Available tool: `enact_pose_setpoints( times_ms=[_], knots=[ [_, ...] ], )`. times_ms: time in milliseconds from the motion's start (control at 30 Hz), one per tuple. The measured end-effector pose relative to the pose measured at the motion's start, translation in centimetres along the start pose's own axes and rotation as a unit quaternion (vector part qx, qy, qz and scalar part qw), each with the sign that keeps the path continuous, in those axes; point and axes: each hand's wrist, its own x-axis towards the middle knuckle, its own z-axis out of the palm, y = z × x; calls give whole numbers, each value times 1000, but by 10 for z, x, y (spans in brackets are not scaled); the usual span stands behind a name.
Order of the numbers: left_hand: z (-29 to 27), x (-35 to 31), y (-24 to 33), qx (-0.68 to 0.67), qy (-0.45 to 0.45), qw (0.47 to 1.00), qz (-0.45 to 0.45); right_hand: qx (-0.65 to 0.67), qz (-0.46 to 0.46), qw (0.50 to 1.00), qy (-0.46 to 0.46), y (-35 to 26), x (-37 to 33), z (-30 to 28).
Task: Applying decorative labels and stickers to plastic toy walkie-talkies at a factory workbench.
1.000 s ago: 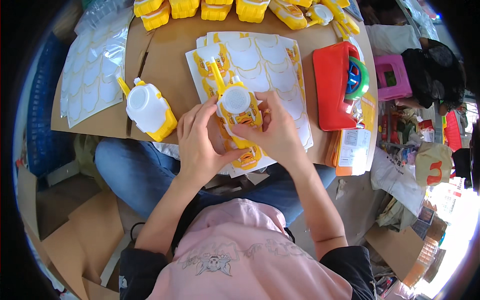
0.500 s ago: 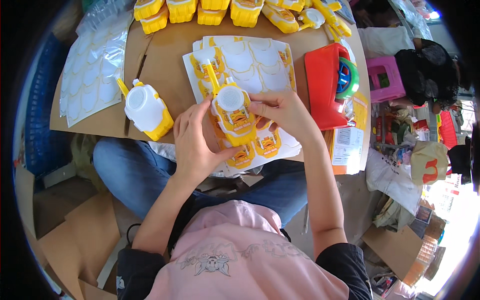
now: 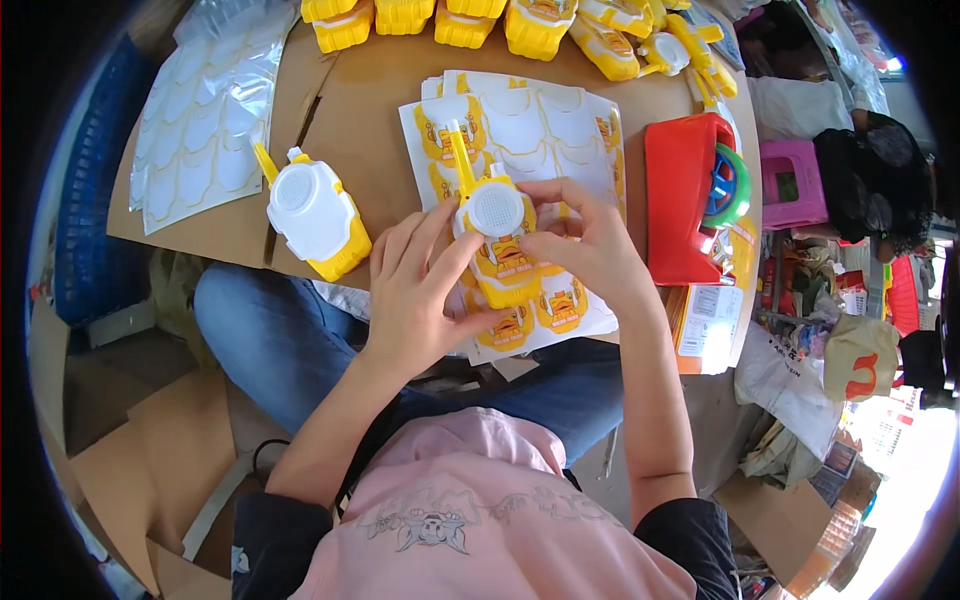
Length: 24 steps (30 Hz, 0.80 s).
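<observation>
A yellow and white toy walkie-talkie point(image 3: 497, 207) lies face up over sticker sheets, its antenna pointing away from me. An orange cartoon sticker point(image 3: 508, 256) covers its lower face. My left hand point(image 3: 420, 290) grips its left side, forefinger on the face near the round speaker grille, thumb by the bottom end. My right hand point(image 3: 590, 245) holds the right edge, its thumb pressing at the sticker. Beneath the toy, the sticker sheets point(image 3: 560, 110) carry more cartoon stickers and blank peeled patches. Another toy walkie-talkie point(image 3: 312, 215), with a plain white face, lies to the left.
Several yellow toys point(image 3: 540, 25) line the far edge of the cardboard-covered table point(image 3: 375, 90). A red tape dispenser point(image 3: 685, 200) stands on the right. Peeled sheets point(image 3: 210, 120) lie at the far left. A pink stool point(image 3: 792, 182) and bags are beyond the table's right edge.
My left forefinger has come onto the walkie-talkie's face, and my right thumb has moved from the edge onto the sticker. The whole view has shifted slightly.
</observation>
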Motion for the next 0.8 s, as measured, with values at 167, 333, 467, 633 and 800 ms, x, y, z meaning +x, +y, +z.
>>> enact_pose_setpoints(
  times_ms=[167, 333, 467, 633, 800],
  knots=[
    [-2, 3, -1, -26, -9, 999, -32, 12, -3, 1000, 4, -8, 3, 3],
    [-11, 5, 2, 1, -36, 998, -53, -62, -2, 998, 5, -10, 1, 2],
    [-14, 10, 7, 18, -49, 997, -62, -80, -14, 997, -1, -10, 2, -1],
    [-11, 11, 7, -103, -63, 987, -103, -153, -50, 987, 20, -13, -2, 0],
    [-16, 17, 18, -159, -50, 985, -42, -257, -161, 946, 111, -32, -20, 15]
  ],
)
